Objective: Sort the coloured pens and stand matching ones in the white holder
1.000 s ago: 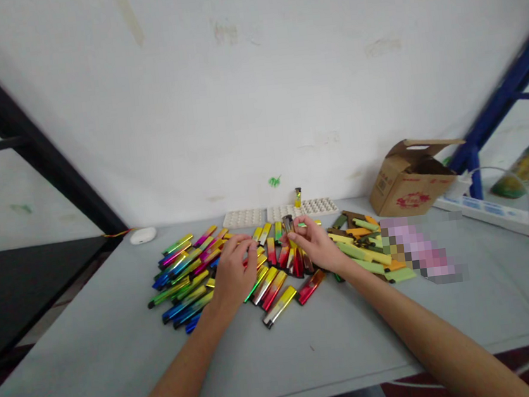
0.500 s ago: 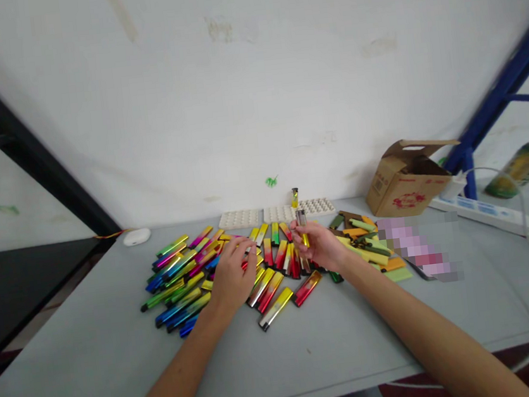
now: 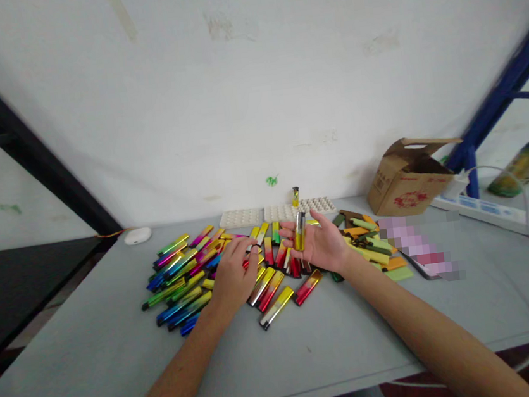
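At centre, a lighter (image 3: 300, 232) could slip because the right hand (image 3: 323, 243) spreads its fingers; whether the left hand (image 3: 233, 272) pinches anything is unclear.

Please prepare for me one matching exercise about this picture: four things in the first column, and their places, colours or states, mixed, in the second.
1. Right hand
2. Left hand
3. Cardboard box
4. Small oval case

A. White, towards the back left of the table
B. Back of it facing the camera
C. Brown with red print
D. Palm open, with a metallic lighter at the fingers

Pairs: 1-D, 2-B, 3-C, 4-A
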`<state>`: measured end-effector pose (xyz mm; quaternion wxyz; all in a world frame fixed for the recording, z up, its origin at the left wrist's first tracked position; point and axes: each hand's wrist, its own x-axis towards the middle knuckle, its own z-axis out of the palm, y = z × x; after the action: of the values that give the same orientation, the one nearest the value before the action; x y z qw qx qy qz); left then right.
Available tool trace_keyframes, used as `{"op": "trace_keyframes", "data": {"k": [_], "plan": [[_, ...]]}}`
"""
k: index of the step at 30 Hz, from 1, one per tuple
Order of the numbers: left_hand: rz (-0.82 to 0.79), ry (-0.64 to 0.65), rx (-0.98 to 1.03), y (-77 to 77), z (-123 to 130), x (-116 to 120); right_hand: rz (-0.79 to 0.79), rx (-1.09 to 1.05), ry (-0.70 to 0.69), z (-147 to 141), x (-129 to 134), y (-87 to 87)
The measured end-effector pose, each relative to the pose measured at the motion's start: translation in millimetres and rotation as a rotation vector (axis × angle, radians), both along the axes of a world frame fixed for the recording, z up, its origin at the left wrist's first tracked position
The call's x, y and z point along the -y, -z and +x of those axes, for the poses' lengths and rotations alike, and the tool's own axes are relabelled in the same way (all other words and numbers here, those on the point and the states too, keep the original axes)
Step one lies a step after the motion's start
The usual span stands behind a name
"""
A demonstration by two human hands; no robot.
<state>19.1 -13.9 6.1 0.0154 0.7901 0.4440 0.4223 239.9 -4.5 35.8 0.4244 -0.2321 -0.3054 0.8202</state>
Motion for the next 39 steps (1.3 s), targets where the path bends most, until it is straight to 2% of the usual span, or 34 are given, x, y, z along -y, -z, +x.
{"op": "trace_keyframes", "data": {"k": [5,8,13,18,21,25,28,31,36,39], "plan": [[0.008,0.002,0.001,0.1,0,0,0.225,0.098,-0.028,1,-7,11.0],[0.008,0.003,0.002,0.2,0,0,0.268,0.114,-0.010,1,-6,10.7],[0.007,0.004,0.008,-0.8,1,0,0.280,0.089,0.005,2,-4,7.9],[0.006,0.016,0.007,-1.3,2,1,0.210,0.053,-0.024,4,-7,10.2],[-0.004,0.021,-0.004,-1.0,2,2,0.155,-0.042,-0.106,5,-6,11.4],[-0.026,0.034,-0.015,-1.0,2,2,0.128,-0.189,-0.290,7,0,10.7],[-0.047,0.063,-0.012,-2.4,2,4,0.148,-0.241,-0.340,4,6,7.3],[-0.064,0.107,0.033,-5.5,6,6,0.198,-0.159,-0.280,-2,9,3.4],[-0.095,0.172,0.267,-10.5,22,11,0.290,0.077,0.003,-19,8,4.3],[-0.127,0.196,0.391,-11.2,32,13,0.276,0.139,0.058,-30,9,8.4]]}}
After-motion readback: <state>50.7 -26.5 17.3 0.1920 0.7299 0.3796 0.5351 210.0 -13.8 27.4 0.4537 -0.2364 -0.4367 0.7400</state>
